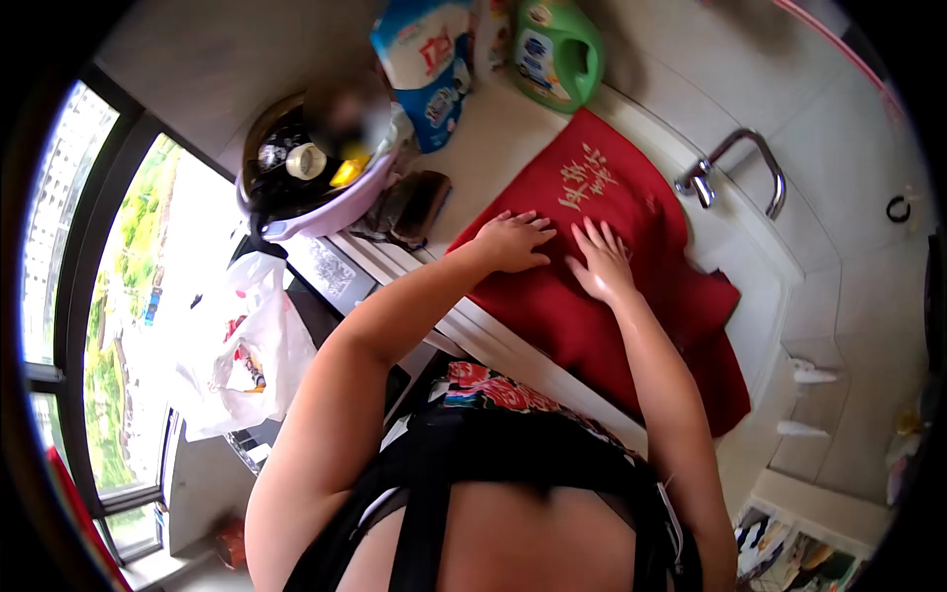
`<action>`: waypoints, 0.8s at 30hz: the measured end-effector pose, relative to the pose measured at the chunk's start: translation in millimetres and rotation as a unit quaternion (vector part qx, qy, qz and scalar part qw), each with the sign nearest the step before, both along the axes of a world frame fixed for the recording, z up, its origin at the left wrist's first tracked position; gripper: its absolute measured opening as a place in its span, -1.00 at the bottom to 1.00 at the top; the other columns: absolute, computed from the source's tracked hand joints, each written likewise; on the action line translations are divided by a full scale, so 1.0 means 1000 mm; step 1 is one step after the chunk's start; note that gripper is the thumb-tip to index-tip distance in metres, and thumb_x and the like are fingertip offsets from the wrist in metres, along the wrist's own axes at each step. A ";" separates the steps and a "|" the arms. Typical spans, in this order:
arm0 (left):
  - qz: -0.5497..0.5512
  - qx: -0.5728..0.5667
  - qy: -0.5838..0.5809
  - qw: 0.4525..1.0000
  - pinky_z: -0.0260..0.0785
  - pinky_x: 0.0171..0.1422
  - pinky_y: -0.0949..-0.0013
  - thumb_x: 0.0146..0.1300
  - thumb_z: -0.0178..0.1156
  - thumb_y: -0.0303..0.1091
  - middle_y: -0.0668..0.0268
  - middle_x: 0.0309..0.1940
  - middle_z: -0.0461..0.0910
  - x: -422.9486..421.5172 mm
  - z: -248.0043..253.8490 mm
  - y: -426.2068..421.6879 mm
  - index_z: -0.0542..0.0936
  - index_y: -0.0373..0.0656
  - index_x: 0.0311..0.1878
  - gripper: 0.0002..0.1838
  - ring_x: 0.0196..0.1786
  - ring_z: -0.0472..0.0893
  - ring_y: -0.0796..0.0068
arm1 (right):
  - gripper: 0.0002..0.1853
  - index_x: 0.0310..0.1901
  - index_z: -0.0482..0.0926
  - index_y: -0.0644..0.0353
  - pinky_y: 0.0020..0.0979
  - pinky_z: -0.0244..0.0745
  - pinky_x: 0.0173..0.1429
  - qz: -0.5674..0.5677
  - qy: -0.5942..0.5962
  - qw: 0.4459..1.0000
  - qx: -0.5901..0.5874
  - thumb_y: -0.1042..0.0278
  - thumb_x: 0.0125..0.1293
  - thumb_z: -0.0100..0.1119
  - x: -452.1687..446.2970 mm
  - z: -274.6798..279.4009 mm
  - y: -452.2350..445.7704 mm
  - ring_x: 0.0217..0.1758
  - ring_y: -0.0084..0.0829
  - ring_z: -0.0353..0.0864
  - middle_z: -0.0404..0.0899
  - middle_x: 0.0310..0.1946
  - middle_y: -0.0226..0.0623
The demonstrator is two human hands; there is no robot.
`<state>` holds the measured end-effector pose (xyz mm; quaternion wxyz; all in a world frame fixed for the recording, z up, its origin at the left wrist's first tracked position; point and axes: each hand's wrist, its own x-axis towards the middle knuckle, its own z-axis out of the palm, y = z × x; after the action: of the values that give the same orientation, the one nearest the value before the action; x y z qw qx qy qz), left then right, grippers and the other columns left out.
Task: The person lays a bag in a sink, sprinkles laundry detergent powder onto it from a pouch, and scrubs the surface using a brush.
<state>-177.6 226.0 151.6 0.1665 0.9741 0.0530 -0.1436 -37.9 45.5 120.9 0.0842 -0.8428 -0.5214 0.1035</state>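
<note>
A dark red cloth (pixel 552 296) with pale gold lettering lies spread over the counter and partly down into the white sink (pixel 735 237). My left hand (pixel 515 242) rests flat on the cloth's left part, just below the lettering, fingers spread. Close to its right, my right hand (pixel 602 261) also lies on the cloth with its fingers apart and looks wet at the wrist. The two hands do not touch. Neither holds anything. Folds bunch up in the cloth to the right of my right hand.
A metal faucet (pixel 735 163) arches over the sink. Behind the cloth stand a green detergent bottle (pixel 555 59) and a blue-white pouch (pixel 429 74). To the left are a brush (pixel 422 205), a lilac basin (pixel 330 209) with items and a white plastic bag (pixel 247 345).
</note>
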 end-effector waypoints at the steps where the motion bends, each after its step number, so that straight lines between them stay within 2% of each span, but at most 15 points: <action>1: 0.013 0.006 -0.006 1.000 -0.17 0.65 -0.01 0.39 0.03 0.15 0.33 0.57 0.12 -0.003 0.001 0.008 0.27 0.10 0.52 -0.30 0.62 -0.01 0.09 | -0.29 0.49 0.23 0.00 0.08 -0.14 0.60 -0.002 0.010 1.000 -0.006 -0.14 0.40 0.07 -0.005 0.009 -0.006 0.63 0.04 -0.10 0.05 0.56 -0.16; 3: 0.011 0.020 0.007 1.000 -0.14 0.65 0.05 0.38 0.05 0.14 0.27 0.58 0.09 -0.012 -0.003 0.025 0.23 0.02 0.53 -0.26 0.62 -0.02 0.07 | -0.32 0.48 0.26 -0.04 0.15 -0.16 0.59 0.011 0.058 0.997 0.053 -0.13 0.42 0.05 -0.017 0.017 -0.018 0.63 0.06 -0.14 0.04 0.57 -0.16; 5: -0.001 0.005 -0.010 1.000 -0.15 0.64 0.00 0.37 0.06 0.16 0.24 0.59 0.06 -0.012 -0.012 0.027 0.19 0.02 0.54 -0.23 0.62 -0.03 0.05 | -0.36 0.46 0.29 -0.08 0.20 -0.16 0.57 0.025 0.110 0.993 0.017 -0.12 0.43 0.03 -0.023 -0.009 -0.025 0.64 0.06 -0.16 0.01 0.58 -0.17; 7: -0.007 0.043 0.033 0.999 -0.17 0.65 0.01 0.36 0.03 0.23 0.34 0.60 0.03 -0.003 -0.010 0.025 0.14 0.12 0.57 -0.20 0.64 -0.07 0.11 | -0.41 0.43 0.35 -0.11 0.18 -0.12 0.56 0.021 0.098 0.994 0.045 -0.11 0.44 0.02 -0.021 -0.009 -0.021 0.63 0.06 -0.12 0.03 0.57 -0.18; 9: -0.020 0.050 0.043 0.998 -0.18 0.65 -0.02 0.35 0.02 0.25 0.32 0.59 0.05 -0.001 -0.005 0.031 0.15 0.13 0.56 -0.20 0.63 -0.03 0.09 | -0.44 0.38 0.42 -0.05 0.16 -0.06 0.55 0.022 0.120 0.991 0.058 -0.08 0.44 0.03 -0.018 -0.002 -0.024 0.61 0.02 -0.01 0.17 0.52 -0.17; 10: 0.010 0.036 0.033 0.999 -0.09 0.61 -0.05 0.34 0.05 0.24 0.26 0.56 0.12 -0.002 -0.002 0.034 0.20 0.10 0.54 -0.21 0.59 0.05 0.07 | -0.45 0.33 0.48 0.03 0.15 -0.01 0.54 0.005 0.100 0.992 0.081 -0.08 0.41 0.09 -0.020 0.004 -0.026 0.56 -0.03 0.14 0.30 0.45 -0.16; 12: 0.053 0.062 0.009 0.997 0.07 0.55 -0.04 0.34 0.06 0.24 0.17 0.50 0.22 -0.003 0.011 0.036 0.29 0.06 0.50 -0.24 0.52 0.21 0.07 | -0.43 0.31 0.50 0.04 0.15 0.00 0.53 0.008 0.105 0.988 0.110 -0.11 0.39 0.12 -0.030 0.024 -0.038 0.54 -0.04 0.19 0.34 0.43 -0.16; 14: 0.069 0.097 -0.044 0.992 0.25 0.46 0.11 0.34 0.04 0.27 0.08 0.43 0.32 -0.012 0.014 0.043 0.38 0.03 0.44 -0.27 0.44 0.35 0.07 | -0.33 0.29 0.51 0.05 0.15 0.03 0.52 0.040 0.094 0.984 0.144 -0.21 0.26 0.24 -0.047 0.046 -0.055 0.48 -0.06 0.29 0.40 0.38 -0.17; 15: 0.095 0.042 -0.031 0.994 0.30 0.41 0.16 0.35 0.03 0.27 0.06 0.43 0.32 -0.014 0.018 0.047 0.37 -0.01 0.44 -0.26 0.37 0.42 -0.01 | -0.33 0.29 0.51 0.05 0.15 0.03 0.52 0.030 0.104 0.985 0.133 -0.21 0.26 0.24 -0.060 0.051 -0.065 0.48 -0.06 0.29 0.40 0.38 -0.17; 17: 0.126 0.008 -0.042 0.991 0.32 0.37 0.15 0.36 0.03 0.26 0.03 0.38 0.38 -0.026 0.040 0.045 0.36 -0.08 0.44 -0.24 0.32 0.46 0.00 | -0.22 0.35 0.45 0.02 0.17 0.02 0.53 0.067 0.049 0.983 0.166 -0.22 0.15 0.34 -0.081 0.057 -0.080 0.50 -0.08 0.26 0.35 0.41 -0.17; 19: 0.134 0.017 -0.048 0.990 0.39 0.30 0.17 0.38 0.02 0.24 0.02 0.32 0.45 -0.033 0.048 0.049 0.35 -0.14 0.43 -0.25 0.23 0.54 0.03 | 0.11 0.51 0.18 -0.04 0.19 0.00 0.54 0.062 -0.002 0.989 0.132 -0.25 -0.07 0.48 -0.097 0.050 -0.094 0.58 0.06 0.03 -0.03 0.57 -0.08; 21: 0.139 0.038 -0.030 0.989 0.48 0.15 0.17 0.40 -0.01 0.24 -0.01 0.16 0.57 -0.039 0.041 0.056 0.35 -0.13 0.42 -0.27 0.08 0.63 -0.01 | 0.19 0.51 0.14 0.10 0.17 -0.03 0.55 0.083 -0.079 0.989 0.093 -0.24 -0.13 0.50 -0.095 0.035 -0.109 0.59 0.09 -0.03 -0.10 0.57 -0.01; 22: 0.127 0.049 0.004 0.991 0.47 0.15 0.17 0.41 -0.03 0.24 -0.02 0.14 0.58 -0.044 0.039 0.060 0.35 -0.10 0.43 -0.27 0.08 0.63 0.00 | 0.19 0.49 0.15 0.13 0.14 0.09 0.51 0.056 -0.057 0.988 0.132 -0.21 -0.16 0.53 -0.094 0.031 -0.113 0.55 0.09 0.05 -0.07 0.56 -0.01; 23: 0.114 0.063 0.034 0.991 0.47 0.16 0.17 0.42 -0.06 0.25 -0.02 0.11 0.60 -0.046 0.040 0.065 0.34 -0.08 0.44 -0.28 0.09 0.63 0.00 | 0.19 0.49 0.17 0.13 0.04 0.27 0.43 0.022 -0.048 0.986 0.157 -0.14 -0.19 0.57 -0.092 0.033 -0.117 0.44 0.06 0.23 0.13 0.47 0.00; 24: 0.183 0.045 0.024 0.982 0.52 0.04 0.13 0.35 -0.03 0.34 -0.04 -0.11 0.68 -0.056 0.063 0.052 0.40 -0.13 0.36 -0.22 0.00 0.67 0.01 | 0.16 0.47 0.22 0.13 -0.02 0.33 0.39 -0.005 -0.027 0.992 0.126 -0.09 -0.19 0.59 -0.089 0.029 -0.123 0.39 0.02 0.30 0.22 0.40 -0.06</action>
<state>-233.4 277.9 214.7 0.1441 0.9508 0.2405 -0.1320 -127.0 -77.0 149.7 0.1767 -0.8304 -0.5283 0.0140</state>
